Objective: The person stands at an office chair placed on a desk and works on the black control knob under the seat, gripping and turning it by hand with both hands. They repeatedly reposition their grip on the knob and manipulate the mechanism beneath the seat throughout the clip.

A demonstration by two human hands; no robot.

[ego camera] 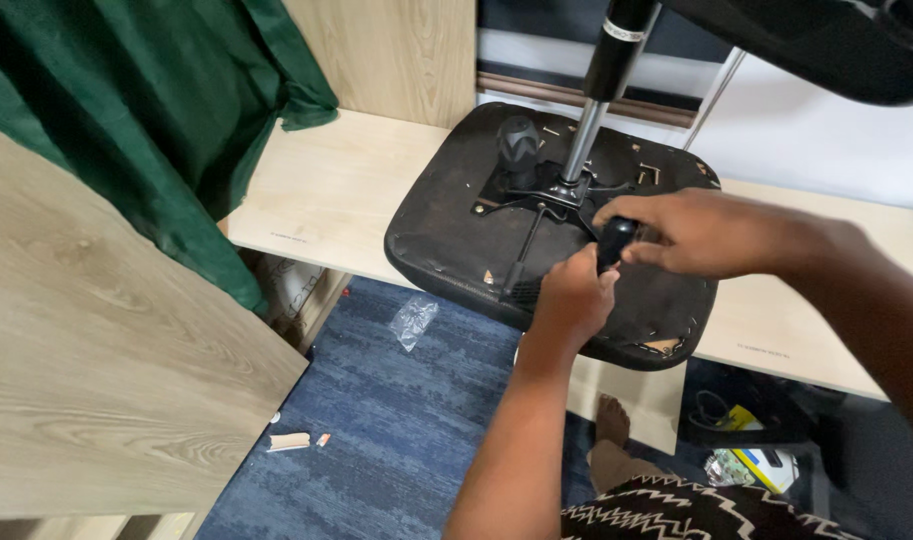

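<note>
An upturned black chair seat (446, 235) lies on a pale wooden desk (336, 185), its metal mechanism plate (536, 190) and gas-lift column (601, 90) pointing up. My right hand (701, 232) grips a black tool handle (614, 240) held against the underside near the mechanism. My left hand (571, 300) is closed just below it, fingers pinched at the tool's lower end; what it holds is hidden. A black knob (519, 140) sticks up beside the column.
A green cloth (166, 130) hangs at the left over a wooden panel (96, 360). Blue carpet (396, 430) below holds a clear plastic bag (414, 320) and small scraps (291, 441). The chair's black base (836, 45) looms top right. My bare foot (608, 420) stands under the desk.
</note>
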